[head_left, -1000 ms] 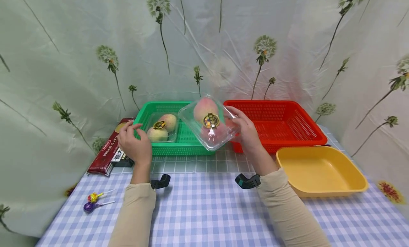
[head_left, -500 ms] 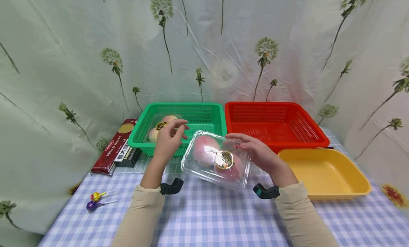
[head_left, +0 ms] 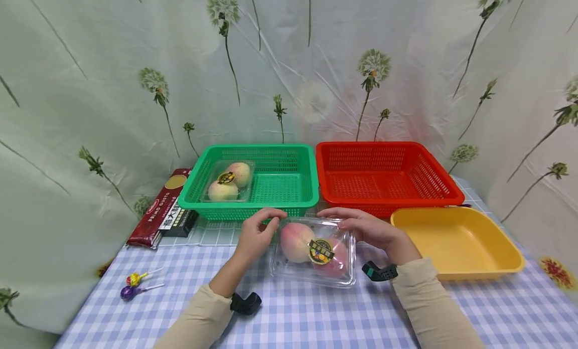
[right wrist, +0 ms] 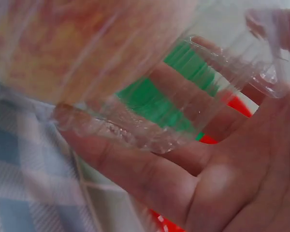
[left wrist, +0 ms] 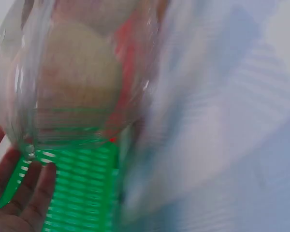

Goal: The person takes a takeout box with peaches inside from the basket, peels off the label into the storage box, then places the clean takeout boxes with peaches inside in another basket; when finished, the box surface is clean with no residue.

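Both hands grasp the clear plastic clamshell box of peaches (head_left: 312, 253) resting on the checked worktop (head_left: 289, 314): left hand (head_left: 257, 234) pinches its left edge, right hand (head_left: 366, 229) holds its right; next likely prying the lid, needing a firm hold.

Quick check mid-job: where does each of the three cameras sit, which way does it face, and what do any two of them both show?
Head: above the table, looking forward and down at the clamshell, green basket, red basket; both sleeves, left hand, right hand show.
Left wrist: by the left hand, facing the clamshell up close; fingers show.
Right wrist: under the right hand, facing the clamshell; palm and fingers show.
Shared: all views show the clamshell and green basket.
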A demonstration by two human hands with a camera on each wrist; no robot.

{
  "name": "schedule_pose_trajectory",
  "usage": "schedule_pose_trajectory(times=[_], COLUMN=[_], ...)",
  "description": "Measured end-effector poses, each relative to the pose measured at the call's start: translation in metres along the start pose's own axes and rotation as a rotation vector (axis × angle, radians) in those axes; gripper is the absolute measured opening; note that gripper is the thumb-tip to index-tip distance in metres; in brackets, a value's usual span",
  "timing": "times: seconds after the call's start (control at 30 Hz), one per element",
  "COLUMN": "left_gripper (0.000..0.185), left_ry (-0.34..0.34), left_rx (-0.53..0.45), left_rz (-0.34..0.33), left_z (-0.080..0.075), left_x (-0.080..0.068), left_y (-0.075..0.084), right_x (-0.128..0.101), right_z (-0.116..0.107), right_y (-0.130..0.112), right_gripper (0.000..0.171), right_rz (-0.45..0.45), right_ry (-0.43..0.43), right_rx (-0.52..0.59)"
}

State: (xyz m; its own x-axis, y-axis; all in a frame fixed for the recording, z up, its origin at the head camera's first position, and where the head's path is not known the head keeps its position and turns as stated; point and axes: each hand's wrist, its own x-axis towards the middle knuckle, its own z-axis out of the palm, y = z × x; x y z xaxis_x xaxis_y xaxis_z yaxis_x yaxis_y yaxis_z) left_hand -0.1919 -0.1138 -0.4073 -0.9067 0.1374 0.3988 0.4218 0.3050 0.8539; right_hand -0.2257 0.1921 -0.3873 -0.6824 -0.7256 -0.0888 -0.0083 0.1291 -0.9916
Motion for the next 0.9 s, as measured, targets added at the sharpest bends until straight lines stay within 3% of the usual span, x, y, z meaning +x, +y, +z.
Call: schedule_pose_trajectory(times=[0.17, 0.3, 0.4, 0.63, 0.8, 0.9], left_gripper=[0.02, 0.021, 0.026, 0.044, 0.043, 0.043], left_ry=[0.032, 0.044, -0.014, -0.232, -0.271, -0.272], left_rx=[-0.086, -0.156, -0.212, -0.242, -0.223, -0.217], left_rz=[-0.064, -0.131, -0.15, -0.063, -0.036, -0.044], left_z=[0.007, 0.01, 0.012, 0.013, 0.012, 0.013], left_x=[-0.005, -0.008, -0.008, -0.007, -0.004, -0.002], left_y=[-0.014, -0.024, -0.032, -0.042, -0.044, -0.045], right_x=[0.003, 0.006, 0.006, 0.005, 0.0, -0.006], right_z=[0.0, 0.004, 0.005, 0.006, 0.008, 0.011], right_y=[0.01, 0.01, 0.009, 0.0, -0.014, -0.025], right_gripper=[0.043, 0.043, 0.042, 0.04, 0.041, 0.041], right_rz=[0.023, 0.011, 0.001, 0.01, 0.034, 0.016], right_ry=[0.052, 0.145, 0.207, 0.211, 0.192, 0.171], right_rx=[0.035, -0.094, -0.207, -0.35, -0.597, -0.688])
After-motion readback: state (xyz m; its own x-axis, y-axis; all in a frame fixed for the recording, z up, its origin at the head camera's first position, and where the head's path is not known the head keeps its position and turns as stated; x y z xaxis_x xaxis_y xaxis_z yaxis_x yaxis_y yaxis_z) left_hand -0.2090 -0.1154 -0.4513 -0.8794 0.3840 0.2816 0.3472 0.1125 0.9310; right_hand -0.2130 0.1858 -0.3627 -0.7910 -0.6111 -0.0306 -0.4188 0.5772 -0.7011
